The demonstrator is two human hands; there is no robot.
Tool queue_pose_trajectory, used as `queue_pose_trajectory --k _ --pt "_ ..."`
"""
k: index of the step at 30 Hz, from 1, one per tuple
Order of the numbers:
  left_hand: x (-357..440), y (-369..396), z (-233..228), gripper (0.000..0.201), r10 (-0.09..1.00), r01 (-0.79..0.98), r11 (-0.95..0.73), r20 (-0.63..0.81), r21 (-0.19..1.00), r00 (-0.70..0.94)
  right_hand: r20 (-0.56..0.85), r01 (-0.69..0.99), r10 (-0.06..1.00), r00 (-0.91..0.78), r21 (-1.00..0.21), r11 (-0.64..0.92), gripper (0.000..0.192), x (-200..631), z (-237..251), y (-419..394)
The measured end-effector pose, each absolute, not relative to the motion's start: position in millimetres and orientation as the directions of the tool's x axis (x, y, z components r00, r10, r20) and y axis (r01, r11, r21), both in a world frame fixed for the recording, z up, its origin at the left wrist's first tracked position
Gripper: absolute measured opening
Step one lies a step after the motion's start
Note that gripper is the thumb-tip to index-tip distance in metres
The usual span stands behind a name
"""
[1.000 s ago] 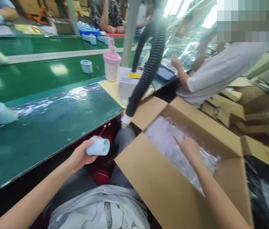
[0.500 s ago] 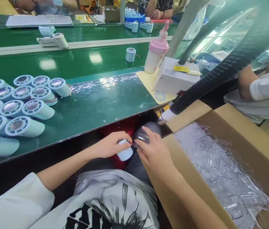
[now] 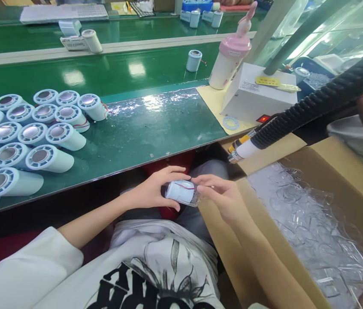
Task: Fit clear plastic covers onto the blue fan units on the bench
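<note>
"What's the main container here?"

"An open brown cardboard box (image 3: 329, 176), with a heap of clear, thin plastic cups (image 3: 310, 223) lying jumbled inside."

"And the piece in hand?"

"A pale-blue plastic cylinder (image 3: 179, 191) with a red wire along its side. It's to the left of the box, between the hands, with most of its length inside a clear plastic sleeve (image 3: 196, 200)."

"How do the fingers stand?"

"The left hand (image 3: 151, 189) curls round the piece, fingers above and thumb below. On the right hand (image 3: 222, 199), forefinger and thumb are drawn close together at the sleeve's end nearer the box. I can't tell whether they pinch the plastic or the wire."

"Any other containers about?"

"Beyond the box there's a white bottle with a pink pump lid (image 3: 228, 58), its contents hidden. Farther along past the box, a blue plastic tray (image 3: 304, 92) holds small pale bits, too small to tell."

"And the rest of the cylinders?"

"Well to the left of the box, a cluster of pale-blue cylinders with round metallic centres (image 3: 52, 159) stands on a glossy green worktop (image 3: 155, 133)."
</note>
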State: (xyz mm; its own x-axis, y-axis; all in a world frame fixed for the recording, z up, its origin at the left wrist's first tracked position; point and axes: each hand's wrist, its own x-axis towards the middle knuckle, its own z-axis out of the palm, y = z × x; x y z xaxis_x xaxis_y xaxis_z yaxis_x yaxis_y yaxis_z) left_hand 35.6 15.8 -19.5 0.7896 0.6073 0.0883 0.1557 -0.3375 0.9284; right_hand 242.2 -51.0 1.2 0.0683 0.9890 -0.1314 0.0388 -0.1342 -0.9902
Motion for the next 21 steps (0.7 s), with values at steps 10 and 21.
queue_pose_trajectory --k 10,21 --pt "37 7 -17 0.057 0.654 -0.023 0.215 -0.127 0.976 0.745 0.131 0.342 0.976 -0.172 -0.921 0.184 0.032 250 -3 -63" --pt "23 5 -5 0.071 0.564 -0.015 0.099 -0.044 0.995 0.824 0.149 0.305 0.955 -0.256 -0.925 0.226 0.037 251 0 -69"
